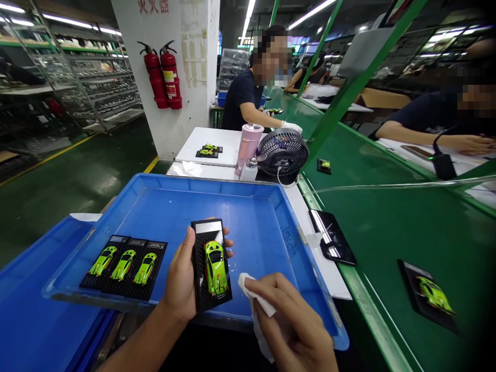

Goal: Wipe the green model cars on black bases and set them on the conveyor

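A green toy car (216, 268) sits on a black display base (199, 258) with a pale label strip at its far end. My left hand (180, 279) is wrapped round this base from the left, its fingertips showing beyond the right edge. Just to the right, my right hand (292, 315) pinches a crumpled white wipe (258, 299), apart from the base. Below both hands lies a blue tray (248, 199). In its left part, three more green model cars (124, 265) rest on black bases side by side.
Right of the tray runs a green conveyor belt (380, 227) carrying another car on its base (430, 294). A phone (332, 237) lies at the belt's edge. Beyond the tray stand a pink tumbler (248, 147) and a black fan (284, 155). A co-worker (248, 93) sits farther back.
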Tool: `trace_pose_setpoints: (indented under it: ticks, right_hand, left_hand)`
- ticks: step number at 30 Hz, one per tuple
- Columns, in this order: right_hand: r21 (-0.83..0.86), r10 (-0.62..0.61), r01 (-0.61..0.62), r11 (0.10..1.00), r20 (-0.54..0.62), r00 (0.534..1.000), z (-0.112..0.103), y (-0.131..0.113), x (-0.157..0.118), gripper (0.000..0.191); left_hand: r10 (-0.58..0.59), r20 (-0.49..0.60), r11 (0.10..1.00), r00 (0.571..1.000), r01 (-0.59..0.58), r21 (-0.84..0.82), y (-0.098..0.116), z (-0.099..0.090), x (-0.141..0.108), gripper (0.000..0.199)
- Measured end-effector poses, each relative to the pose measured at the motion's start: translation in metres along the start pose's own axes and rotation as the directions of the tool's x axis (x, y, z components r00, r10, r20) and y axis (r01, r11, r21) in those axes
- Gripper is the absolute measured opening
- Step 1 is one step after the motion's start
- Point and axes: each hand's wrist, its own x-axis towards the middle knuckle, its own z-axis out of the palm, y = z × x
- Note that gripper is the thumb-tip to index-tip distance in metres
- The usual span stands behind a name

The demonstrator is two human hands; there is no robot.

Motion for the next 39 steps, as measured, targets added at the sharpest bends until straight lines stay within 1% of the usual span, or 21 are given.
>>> trace_pose_setpoints:
  ticks: [2,4,6,9,11,13,15,17,18,20,22,23,25,27,30,33,37,39]
  right_hand:
    - [-0.065,-0.035,0.035,0.997,0.003,0.999,0.000,-0.001,0.002,0.044]
    - [-0.171,-0.106,0.115,0.979,0.059,0.993,0.005,0.000,0.004,0.045]
    - [-0.305,-0.171,0.195,0.932,0.106,0.980,0.012,0.001,0.007,0.042]
    - [-0.470,-0.246,0.267,0.841,0.108,0.963,0.021,0.003,0.009,0.039]
    - [-0.513,-0.256,0.279,0.812,0.116,0.960,0.023,0.004,0.007,0.040]
    - [-0.484,-0.240,0.280,0.829,0.145,0.960,0.020,0.004,0.004,0.041]
    - [-0.395,-0.180,0.239,0.887,0.181,0.967,0.013,0.004,0.000,0.042]
    - [-0.273,-0.107,0.151,0.950,0.170,0.980,0.005,0.005,-0.003,0.044]
    - [-0.215,-0.075,0.103,0.971,0.136,0.988,0.001,0.005,-0.003,0.044]
    - [-0.133,-0.005,0.008,0.991,0.018,1.000,-0.003,0.005,-0.001,0.040]
    - [-0.097,0.063,-0.070,0.993,-0.080,0.995,-0.004,0.004,0.002,0.034]
    - [-0.088,0.078,-0.088,0.992,-0.105,0.991,-0.003,0.003,0.004,0.033]
    - [-0.064,0.067,-0.074,0.995,-0.105,0.992,0.002,0.002,0.007,0.033]
    - [-0.031,0.024,-0.026,0.999,-0.068,0.997,0.007,0.000,0.010,0.036]
    - [0.018,-0.017,0.017,1.000,-0.004,1.000,0.014,-0.002,0.012,0.043]
    - [0.023,-0.042,0.042,0.999,0.000,0.999,0.015,0.000,0.012,0.045]
    - [-0.023,0.022,-0.023,0.999,-0.074,0.997,0.008,0.005,0.012,0.040]
    - [-0.003,0.045,-0.046,0.999,-0.066,0.997,0.005,0.004,0.011,0.040]
  left_hand:
    - [0.051,-0.041,0.998,0.998,-0.049,0.046,-0.001,0.001,-0.001,0.048]
    - [0.119,-0.073,0.986,0.990,-0.109,0.123,-0.002,0.003,-0.004,0.047]
    - [0.184,-0.072,0.967,0.980,-0.167,0.194,-0.002,0.004,-0.007,0.046]
    - [0.266,-0.040,0.937,0.963,-0.249,0.243,-0.002,0.004,-0.012,0.040]
    - [0.291,-0.034,0.929,0.956,-0.273,0.251,-0.002,0.003,-0.013,0.040]
    - [0.300,-0.050,0.930,0.952,-0.281,0.235,-0.002,0.002,-0.013,0.043]
    - [0.273,-0.086,0.948,0.958,-0.253,0.193,-0.001,0.001,-0.010,0.044]
    - [0.173,-0.114,0.979,0.978,-0.159,0.128,0.002,0.000,-0.004,0.044]
    - [0.117,-0.120,0.990,0.986,-0.106,0.089,0.003,-0.001,-0.001,0.044]
    - [0.033,-0.110,0.999,0.993,-0.032,0.011,0.005,-0.002,0.005,0.043]
    - [-0.007,-0.096,0.999,0.995,0.003,-0.045,0.006,-0.003,0.010,0.041]
    - [-0.028,-0.090,0.998,0.996,0.022,-0.062,0.006,-0.004,0.011,0.041]
    - [-0.083,-0.081,0.994,0.993,0.077,-0.078,0.006,-0.003,0.013,0.042]
    - [-0.123,-0.074,0.989,0.990,0.117,-0.085,0.006,-0.002,0.012,0.043]
    - [-0.128,-0.077,0.986,0.989,0.118,-0.117,0.006,0.000,0.012,0.042]
    - [-0.122,-0.102,0.983,0.987,0.106,-0.148,0.008,0.001,0.012,0.039]
    - [-0.159,-0.123,0.972,0.980,0.133,-0.196,0.010,-0.002,0.016,0.036]
    - [-0.182,-0.111,0.966,0.977,0.157,-0.204,0.008,-0.004,0.018,0.034]
